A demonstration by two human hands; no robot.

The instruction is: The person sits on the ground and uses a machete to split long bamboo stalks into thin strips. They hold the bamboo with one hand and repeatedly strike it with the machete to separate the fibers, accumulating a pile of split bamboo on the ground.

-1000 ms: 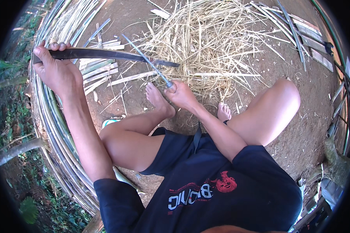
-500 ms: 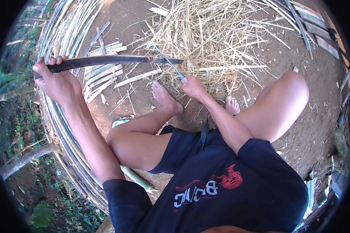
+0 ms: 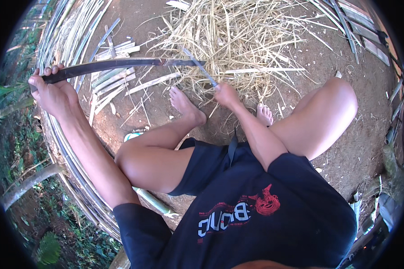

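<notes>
My left hand (image 3: 56,92), at the far left, is closed round one end of a long, dark, slightly curved strip (image 3: 116,66) with a pale upper edge. It looks like split bamboo, and it stretches right to a narrow end over the straw-like heap. My right hand (image 3: 226,95) grips a knife (image 3: 202,68) in front of my body; its handle is mostly hidden in the fist. The slim blade points up and left and crosses the strip close to its right end, where the dark surface shows a pale, reddish nick.
A heap of pale shavings (image 3: 238,36) lies ahead of my feet. Short split pieces (image 3: 114,80) are stacked left of it. Long thin poles (image 3: 72,38) line the left edge beside green plants (image 3: 29,215). Flat slats (image 3: 361,27) lie at upper right.
The knife blade has moved along the strip toward its right end and is turned a little steeper. The strip and my left hand sit slightly farther left and higher in view.
</notes>
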